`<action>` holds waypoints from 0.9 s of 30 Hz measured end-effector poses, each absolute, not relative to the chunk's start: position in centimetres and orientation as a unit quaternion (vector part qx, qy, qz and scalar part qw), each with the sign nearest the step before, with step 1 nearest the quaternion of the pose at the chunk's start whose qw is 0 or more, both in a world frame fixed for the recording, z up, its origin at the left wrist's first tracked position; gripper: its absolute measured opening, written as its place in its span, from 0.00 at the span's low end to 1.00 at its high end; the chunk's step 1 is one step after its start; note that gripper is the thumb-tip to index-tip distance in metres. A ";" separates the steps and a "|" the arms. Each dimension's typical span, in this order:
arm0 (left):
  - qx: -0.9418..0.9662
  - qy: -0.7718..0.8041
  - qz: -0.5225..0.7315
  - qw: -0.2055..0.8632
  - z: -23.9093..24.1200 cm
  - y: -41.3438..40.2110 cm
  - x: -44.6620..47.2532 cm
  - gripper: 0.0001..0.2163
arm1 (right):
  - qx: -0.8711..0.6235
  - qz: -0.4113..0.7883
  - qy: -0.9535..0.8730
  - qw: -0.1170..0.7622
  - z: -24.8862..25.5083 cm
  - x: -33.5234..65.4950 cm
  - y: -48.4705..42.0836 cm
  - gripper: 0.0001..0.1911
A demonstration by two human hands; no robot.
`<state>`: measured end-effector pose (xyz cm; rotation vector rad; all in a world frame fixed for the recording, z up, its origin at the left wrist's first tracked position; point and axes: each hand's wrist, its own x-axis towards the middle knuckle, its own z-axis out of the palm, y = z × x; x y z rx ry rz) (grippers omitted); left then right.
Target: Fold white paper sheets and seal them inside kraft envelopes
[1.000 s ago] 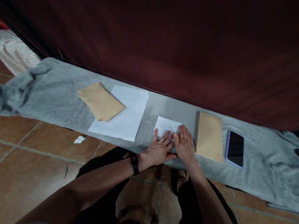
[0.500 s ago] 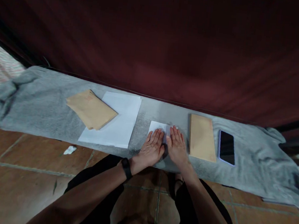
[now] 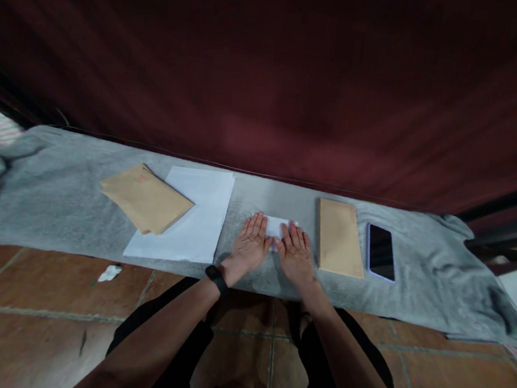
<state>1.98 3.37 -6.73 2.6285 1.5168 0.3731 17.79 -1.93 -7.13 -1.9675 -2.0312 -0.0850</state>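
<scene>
A small folded sheet of white paper (image 3: pixel 275 227) lies on the grey cloth between my two hands. My left hand (image 3: pixel 251 243) rests flat over its left part, fingers stretched forward. On its right part lies my right hand (image 3: pixel 297 251), also flat with the fingers out. Both hands cover much of the paper, so its full outline is hidden. To the left, a stack of white paper (image 3: pixel 206 225) has several brown envelopes (image 3: pixel 146 197) lying across it. Right of my hands is a neat pile of brown envelopes (image 3: pixel 341 238).
A phone (image 3: pixel 381 251) in a pale purple case lies right of the envelope pile. The grey cloth (image 3: pixel 62 196) covers a long, narrow bench. Behind it hangs a dark red curtain (image 3: pixel 269 95). A crumpled white scrap (image 3: pixel 110 273) is on the tiled floor.
My hands have moved apart, the left one shifting left, and more of the folded paper's middle shows between them. The whole view has shifted slightly.
</scene>
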 end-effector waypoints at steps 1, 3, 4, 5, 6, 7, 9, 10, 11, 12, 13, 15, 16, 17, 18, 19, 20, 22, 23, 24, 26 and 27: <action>0.856 0.502 0.121 0.040 -6.8 3.5 1.9 0.29 | -0.689 -0.035 -0.706 0.157 -7.2 17.9 -1.9 0.29; 0.850 0.512 0.116 0.038 -6.9 3.7 1.9 0.30 | -0.693 -0.043 -0.701 0.162 -7.5 18.2 -1.7 0.29; 0.847 0.517 0.116 0.036 -6.9 3.8 1.9 0.30 | -0.695 -0.047 -0.698 0.166 -7.6 18.4 -1.7 0.30; 0.844 0.522 0.117 0.035 -7.0 3.8 1.9 0.30 | -0.697 -0.049 -0.695 0.169 -7.7 18.5 -1.7 0.30; 0.842 0.525 0.120 0.035 -7.1 3.8 1.9 0.30 | -0.699 -0.049 -0.693 0.171 -7.7 18.6 -1.7 0.30; 0.840 0.528 0.125 0.034 -7.1 3.8 1.9 0.30 | -0.701 -0.049 -0.691 0.170 -7.8 18.8 -1.7 0.30; 0.834 0.533 0.137 0.033 -7.1 3.7 1.9 0.30 | -0.706 -0.044 -0.687 0.168 -7.7 18.9 -1.7 0.30; 0.831 0.536 0.143 0.032 -7.0 3.6 1.9 0.30 | -0.708 -0.042 -0.685 0.168 -7.6 19.0 -1.7 0.30; 0.829 0.537 0.149 0.030 -6.9 3.6 2.0 0.30 | -0.710 -0.041 -0.682 0.170 -7.4 19.0 -1.7 0.30; 0.831 0.533 0.154 0.030 -6.6 3.5 2.1 0.29 | -0.712 -0.041 -0.679 0.175 -7.2 18.9 -1.8 0.30; 0.837 0.523 0.160 0.033 -6.2 3.4 2.2 0.28 | -0.712 -0.041 -0.677 0.182 -7.0 18.8 -1.9 0.30; 0.859 0.481 0.168 0.049 -5.4 3.1 2.5 0.27 | -0.701 -0.037 -0.686 0.190 -6.5 18.4 -2.5 0.29; 0.874 0.451 0.169 0.063 -5.0 3.0 2.8 0.26 | -0.692 -0.033 -0.696 0.189 -6.3 18.1 -2.9 0.28; 0.890 0.417 0.167 0.079 -4.6 2.9 3.0 0.26 | -0.680 -0.024 -0.710 0.183 -6.2 17.8 -3.5 0.28; 0.904 0.385 0.162 0.097 -4.3 2.7 3.3 0.25 | -0.668 -0.013 -0.724 0.173 -6.2 17.4 -4.1 0.27; 0.916 0.353 0.154 0.114 -4.0 2.6 3.6 0.25 | -0.659 -0.003 -0.734 0.163 -6.2 17.1 -4.7 0.27; 0.926 0.324 0.143 0.131 -3.8 2.6 3.8 0.25 | -0.649 0.007 -0.745 0.156 -6.3 16.7 -5.4 0.27; 0.938 0.282 0.122 0.158 -3.6 2.6 4.2 0.24 | -0.631 0.022 -0.762 0.146 -6.6 16.3 -6.5 0.27; 0.942 0.269 0.114 0.167 -3.5 2.7 4.3 0.24 | -0.630 0.027 -0.763 0.144 -6.8 16.2 -6.9 0.28; 0.944 0.261 0.106 0.174 -3.5 2.9 4.4 0.24 | -0.631 0.030 -0.761 0.144 -6.9 16.1 -7.2 0.28; 0.944 0.261 0.093 0.179 -3.6 3.4 4.5 0.24 | -0.640 0.034 -0.754 0.144 -6.9 16.1 -7.3 0.29; 0.944 0.266 0.088 0.177 -3.7 3.6 4.5 0.25 | -0.642 0.035 -0.752 0.144 -6.8 16.2 -7.3 0.30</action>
